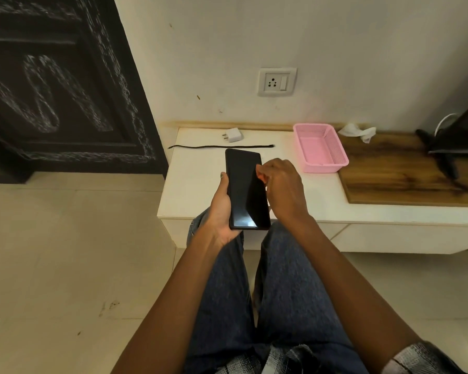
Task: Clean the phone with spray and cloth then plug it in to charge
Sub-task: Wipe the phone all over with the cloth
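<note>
A black phone (245, 188) with a dark screen is held upright over the edge of the white low table (195, 184). My left hand (220, 209) grips its lower left side from beneath. Against the phone's right edge rests my right hand (281, 184), fingers curled and fingertips touching it; whether it holds anything is unclear. A white charger adapter (233, 134) lies at the table's back, with a black cable (219, 147) stretched out straight in front of it. A white cloth (358, 130) lies crumpled by the wall. A wall socket (277, 81) is above the table. No spray is in view.
A pink plastic basket (333, 164) stands right of the phone. A wooden board (405, 174) covers the table's right part, with a dark screen and stand (451, 147) on it. A dark carved door (60, 85) is at the left. My knees in jeans are below the phone.
</note>
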{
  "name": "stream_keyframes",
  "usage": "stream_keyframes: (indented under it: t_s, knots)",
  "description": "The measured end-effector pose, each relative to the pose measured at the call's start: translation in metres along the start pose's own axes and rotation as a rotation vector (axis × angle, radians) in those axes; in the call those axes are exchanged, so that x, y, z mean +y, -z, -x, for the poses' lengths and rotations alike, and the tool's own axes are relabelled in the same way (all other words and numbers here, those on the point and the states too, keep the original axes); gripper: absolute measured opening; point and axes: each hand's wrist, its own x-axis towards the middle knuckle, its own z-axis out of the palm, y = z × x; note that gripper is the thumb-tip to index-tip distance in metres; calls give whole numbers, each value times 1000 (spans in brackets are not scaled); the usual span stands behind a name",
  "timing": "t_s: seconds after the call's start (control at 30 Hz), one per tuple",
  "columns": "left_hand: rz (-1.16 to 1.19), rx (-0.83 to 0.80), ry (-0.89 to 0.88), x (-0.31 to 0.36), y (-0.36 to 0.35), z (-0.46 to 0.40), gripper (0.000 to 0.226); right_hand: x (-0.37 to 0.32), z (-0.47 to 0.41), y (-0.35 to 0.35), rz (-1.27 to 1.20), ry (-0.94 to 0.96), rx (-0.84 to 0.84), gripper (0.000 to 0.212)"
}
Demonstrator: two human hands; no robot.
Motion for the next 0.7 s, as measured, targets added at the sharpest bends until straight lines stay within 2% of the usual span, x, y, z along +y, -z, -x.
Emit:
stream_keyframes:
  t_s: [0.2,0.43,0.6,0.7]
  knots:
    - [87,-33,13,3,8,3,65,-9,24,-5,-89,81,-61,8]
    - [45,-64,35,-4,-5,2,63,3,-4,0,-40,-61,14,19]
    - [120,-81,55,-3,1,4,64,-7,13,-1,-111,11,-42,18]
    - [78,-61,59,-5,0,5,65,-2,7,-1,-87,-29,-54,17]
